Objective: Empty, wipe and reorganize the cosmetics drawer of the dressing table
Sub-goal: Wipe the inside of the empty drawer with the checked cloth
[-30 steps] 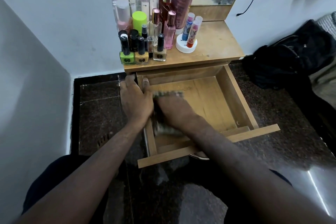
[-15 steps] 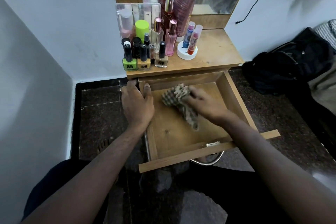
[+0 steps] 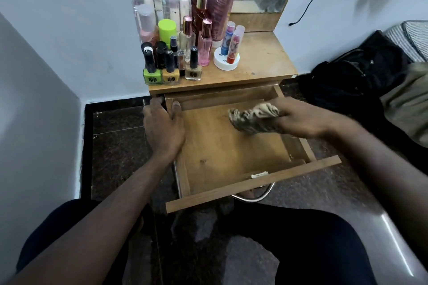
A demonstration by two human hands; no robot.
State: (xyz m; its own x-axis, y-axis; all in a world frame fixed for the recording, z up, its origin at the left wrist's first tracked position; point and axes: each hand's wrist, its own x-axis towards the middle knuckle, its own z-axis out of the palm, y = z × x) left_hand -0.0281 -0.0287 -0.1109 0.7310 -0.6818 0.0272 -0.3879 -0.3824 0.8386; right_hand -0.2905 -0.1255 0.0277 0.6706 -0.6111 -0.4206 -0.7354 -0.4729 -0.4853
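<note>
The right hand (image 3: pixel 298 120) is gripping a crumpled patterned cloth (image 3: pixel 253 119) — pressing it at the far right of the bare wooden drawer (image 3: pixel 222 152) — while the left hand (image 3: pixel 163 127) is clasping its left wall.

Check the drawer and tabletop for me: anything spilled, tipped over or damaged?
Nothing stands out. The drawer is pulled out and bare inside, the left hand grips its left wall, and the right hand holds the bunched cloth near the back right corner. The bottles on the tabletop stand upright, no spill visible.
</note>
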